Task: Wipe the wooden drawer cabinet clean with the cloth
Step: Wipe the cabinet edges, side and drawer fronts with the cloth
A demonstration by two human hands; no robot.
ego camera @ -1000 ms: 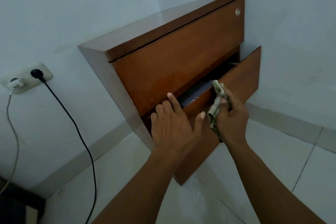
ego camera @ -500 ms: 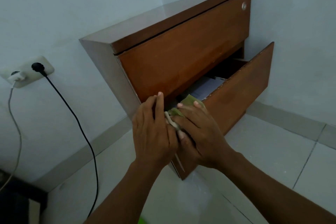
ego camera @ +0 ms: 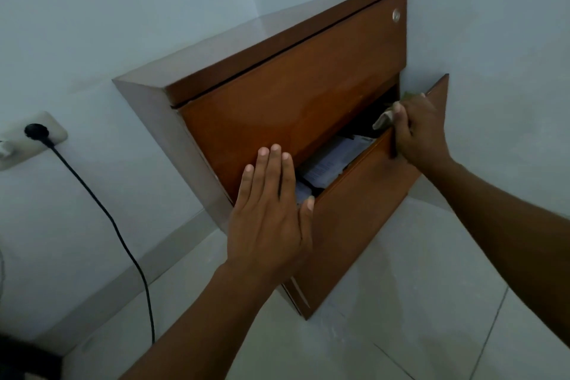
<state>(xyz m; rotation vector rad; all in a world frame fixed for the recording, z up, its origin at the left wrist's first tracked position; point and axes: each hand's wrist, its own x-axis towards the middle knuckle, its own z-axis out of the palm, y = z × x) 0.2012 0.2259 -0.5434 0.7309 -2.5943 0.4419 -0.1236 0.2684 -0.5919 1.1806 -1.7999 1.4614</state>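
The wooden drawer cabinet (ego camera: 287, 89) stands in the corner against pale walls. Its upper drawer is closed and its lower drawer (ego camera: 364, 207) is pulled partly out. My left hand (ego camera: 271, 210) lies flat, fingers apart, over the left end of the lower drawer's top edge and the bottom of the upper drawer front. My right hand (ego camera: 416, 129) presses the greenish cloth (ego camera: 384, 120) onto the right end of the lower drawer's top edge. Most of the cloth is hidden under my fingers.
Papers (ego camera: 333, 160) lie inside the open drawer. A round lock (ego camera: 396, 14) sits at the upper drawer's top right. A wall socket (ego camera: 30, 139) at the left holds a black plug whose cable (ego camera: 123, 237) hangs to the tiled floor (ego camera: 401, 318).
My right hand has slid the cloth along the lower drawer's top edge from its left end to its right end. My left hand has opened flat and shifted slightly right.
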